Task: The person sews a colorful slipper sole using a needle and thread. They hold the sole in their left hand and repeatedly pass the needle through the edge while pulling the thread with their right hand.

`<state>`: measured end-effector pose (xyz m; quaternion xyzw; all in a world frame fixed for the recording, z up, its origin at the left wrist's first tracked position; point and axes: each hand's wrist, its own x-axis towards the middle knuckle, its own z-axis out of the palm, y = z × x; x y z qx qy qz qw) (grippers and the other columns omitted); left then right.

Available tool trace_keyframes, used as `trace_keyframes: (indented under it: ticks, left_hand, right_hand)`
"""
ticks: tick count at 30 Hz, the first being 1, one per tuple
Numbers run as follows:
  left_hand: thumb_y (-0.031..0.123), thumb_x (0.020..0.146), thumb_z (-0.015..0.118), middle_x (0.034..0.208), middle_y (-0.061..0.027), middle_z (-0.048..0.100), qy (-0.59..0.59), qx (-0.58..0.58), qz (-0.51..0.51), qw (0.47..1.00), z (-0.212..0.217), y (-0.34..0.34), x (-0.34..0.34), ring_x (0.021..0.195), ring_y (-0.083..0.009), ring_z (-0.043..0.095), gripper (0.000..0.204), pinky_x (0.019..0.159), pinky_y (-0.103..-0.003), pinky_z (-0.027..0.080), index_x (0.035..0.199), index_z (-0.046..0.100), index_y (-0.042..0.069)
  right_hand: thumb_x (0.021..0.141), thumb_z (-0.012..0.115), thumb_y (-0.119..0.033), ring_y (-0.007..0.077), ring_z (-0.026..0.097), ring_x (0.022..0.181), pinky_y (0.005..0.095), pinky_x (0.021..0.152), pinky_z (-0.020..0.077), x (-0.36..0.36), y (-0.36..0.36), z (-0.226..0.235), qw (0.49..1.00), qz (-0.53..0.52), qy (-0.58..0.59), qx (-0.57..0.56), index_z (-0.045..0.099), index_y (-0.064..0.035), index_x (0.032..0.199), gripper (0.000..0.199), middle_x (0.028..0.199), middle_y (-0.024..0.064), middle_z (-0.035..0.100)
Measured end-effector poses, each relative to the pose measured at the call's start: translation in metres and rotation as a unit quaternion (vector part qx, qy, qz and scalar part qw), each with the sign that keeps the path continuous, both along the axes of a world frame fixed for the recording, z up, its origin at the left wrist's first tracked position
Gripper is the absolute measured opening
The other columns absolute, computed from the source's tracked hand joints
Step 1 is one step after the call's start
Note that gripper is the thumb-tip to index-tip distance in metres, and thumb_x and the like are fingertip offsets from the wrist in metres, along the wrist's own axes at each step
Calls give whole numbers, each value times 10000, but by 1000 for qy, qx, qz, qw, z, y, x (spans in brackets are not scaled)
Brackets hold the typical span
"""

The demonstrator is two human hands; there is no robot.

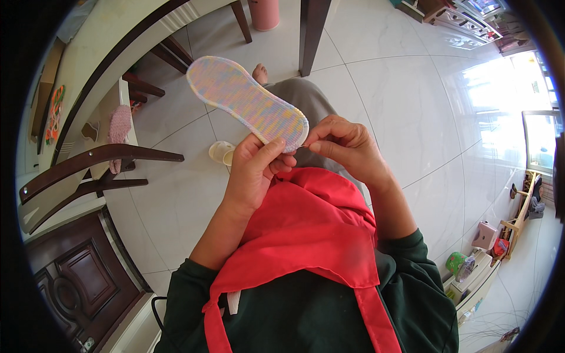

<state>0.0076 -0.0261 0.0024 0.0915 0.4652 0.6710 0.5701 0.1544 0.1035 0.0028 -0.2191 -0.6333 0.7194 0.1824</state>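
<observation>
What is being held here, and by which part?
A pastel knitted shoe sole. The left hand grips its near end, thumb on top; the right hand pinches the edge of that same end.

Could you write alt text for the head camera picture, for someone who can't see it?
Seen from above, a person's left hand holds up a pastel multicoloured knitted shoe sole by its near end, while the right hand pinches that end's edge. A red apron covers their lap above a glossy white tiled floor, with dark wooden chairs to the left.
</observation>
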Motion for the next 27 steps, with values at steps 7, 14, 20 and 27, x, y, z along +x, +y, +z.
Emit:
trace_keyframes:
  ticks: [7,14,20,27]
  left_hand:
    - [125,895,551,868,-58,634,-53,11,-26,998,-7,-1,-3,683,-100,623,163,614,-216,530,1022,571,24]
    - [131,899,555,882,-73,636,-7,5,-12,1000,-8,0,-1,691,-107,630,174,616,-216,539,1026,566,12]
    - [99,902,537,860,-68,632,4,-6,2,1000,-5,0,2,681,-97,614,144,601,-212,508,1019,568,22]
    - [106,911,537,862,-70,632,78,-17,42,996,-2,2,6,702,-109,622,151,626,-222,522,1020,564,5]
  right_hand:
    - [840,627,-20,37,523,739,192,654,423,2,2,-3,999,15,7,-51,670,-33,875,57,796,-28,556]
    - [830,633,-29,42,495,699,204,613,402,4,0,-1,1000,-2,-29,-12,678,-44,870,63,780,-28,539]
    - [794,636,-11,86,505,666,234,586,405,3,-3,5,992,-27,-43,118,681,-46,865,91,759,5,533]
    - [759,638,1,170,541,599,281,536,432,-2,-20,24,943,-108,-76,304,673,-40,841,98,754,58,555]
